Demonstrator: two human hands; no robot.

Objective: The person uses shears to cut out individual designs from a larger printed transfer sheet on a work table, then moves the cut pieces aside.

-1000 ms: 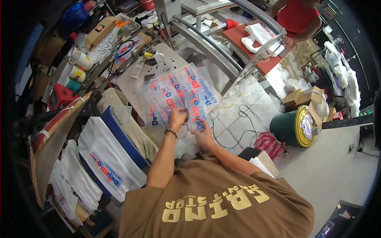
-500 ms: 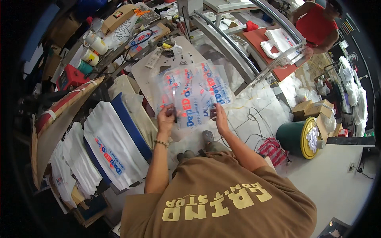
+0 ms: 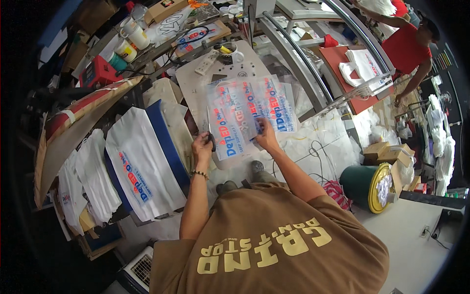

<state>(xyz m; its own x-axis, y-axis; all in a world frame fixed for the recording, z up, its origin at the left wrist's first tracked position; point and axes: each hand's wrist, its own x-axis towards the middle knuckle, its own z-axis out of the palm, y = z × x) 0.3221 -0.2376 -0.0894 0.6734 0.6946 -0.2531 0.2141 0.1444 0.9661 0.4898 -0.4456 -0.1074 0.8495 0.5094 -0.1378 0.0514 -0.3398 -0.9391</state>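
Observation:
Several clear film sheets (image 3: pixel 249 110) printed in red and blue lie overlapped on a pale board (image 3: pixel 196 81) in front of me. My left hand (image 3: pixel 201 147) is at the sheets' lower left corner, closed around a small dark tool (image 3: pixel 211 140) whose thin tip points up along the film's edge. At the lower edge of the middle sheet is my right hand (image 3: pixel 267 135), fingers curled on the film and holding it down. My brown shirt fills the lower part of the view.
White printed bags (image 3: pixel 139 169) lie stacked on a blue pallet at my left. A green bucket with a yellow lid (image 3: pixel 367 183) and cardboard boxes (image 3: pixel 387 152) stand at right. Cables (image 3: pixel 313 147) trail below the board. A person in red (image 3: pixel 406 44) works at far right.
The film sheets, held up in both hands before, now lie lower on the board. My left hand has come down to the corner with the dark tool; my right hand presses the lower edge.

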